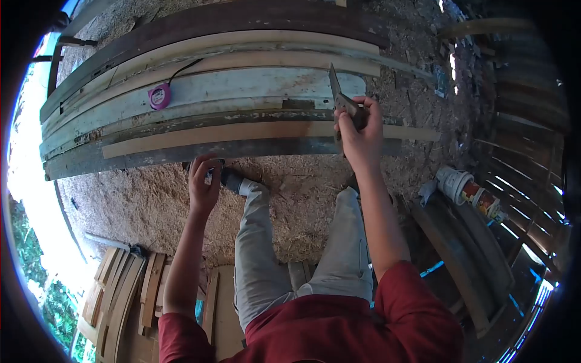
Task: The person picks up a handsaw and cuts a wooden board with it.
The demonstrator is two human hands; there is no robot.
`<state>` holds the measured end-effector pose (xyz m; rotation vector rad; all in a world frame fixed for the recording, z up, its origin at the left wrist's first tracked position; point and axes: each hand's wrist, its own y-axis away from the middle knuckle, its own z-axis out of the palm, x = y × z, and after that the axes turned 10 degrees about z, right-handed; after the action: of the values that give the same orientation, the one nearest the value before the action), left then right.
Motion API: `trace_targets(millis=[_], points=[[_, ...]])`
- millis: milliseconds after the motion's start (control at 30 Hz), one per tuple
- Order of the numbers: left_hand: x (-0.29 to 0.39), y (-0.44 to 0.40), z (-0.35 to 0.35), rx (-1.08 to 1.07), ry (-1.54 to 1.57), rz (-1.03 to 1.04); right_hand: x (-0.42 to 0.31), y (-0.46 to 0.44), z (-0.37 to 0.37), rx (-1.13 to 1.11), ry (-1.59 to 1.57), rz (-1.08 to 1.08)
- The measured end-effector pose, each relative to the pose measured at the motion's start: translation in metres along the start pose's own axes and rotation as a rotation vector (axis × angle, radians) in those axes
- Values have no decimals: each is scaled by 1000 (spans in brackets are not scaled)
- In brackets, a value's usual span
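My right hand [360, 130] is closed round a metal tool [334, 85] with a thin, pointed blade and a wider dark body. The blade points away from me over the boards; its exact kind is unclear. My left hand [204, 181] is at the near edge of the dark board [254, 148], fingers curled, with a small dark thing at the fingertips that I cannot make out. A narrow light-brown strip of wood [242, 135] lies along that board. Beyond it, a pink tape measure [160, 96] rests on a pale, worn plank [242, 85].
More long planks [212, 27] lie side by side farther off. Wood shavings [145, 206] cover the ground. Cut timber [115, 290] is stacked at the lower left. On the right are white buckets [454, 181], curved wood pieces [454, 260] and a slatted wall [526, 163].
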<state>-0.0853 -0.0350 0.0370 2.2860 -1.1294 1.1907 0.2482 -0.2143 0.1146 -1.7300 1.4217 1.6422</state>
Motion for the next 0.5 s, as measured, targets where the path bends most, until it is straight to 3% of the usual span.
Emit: trace_targets(millis=[67,267,333,367,400,467,500], points=[[22,-11,29,3,-20,106,4,-2,-36,-61,-211,38],[111,-38,167,-54,-61,124,44,-11,-210,-32,-487,54],[151,-58,237,-142,-38,218,60,-4,-291,-15,-518,-231],[172,-68,274,-157,-33,283,60,1,-324,118,-536,-151],[193,-77,310,-168,-35,345,81,-1,-365,153,-543,-152],[246,-98,385,-232,-30,418,127,2,-449,70,-745,130],[275,-108,424,-245,-58,476,136,4,-475,186,-644,150]])
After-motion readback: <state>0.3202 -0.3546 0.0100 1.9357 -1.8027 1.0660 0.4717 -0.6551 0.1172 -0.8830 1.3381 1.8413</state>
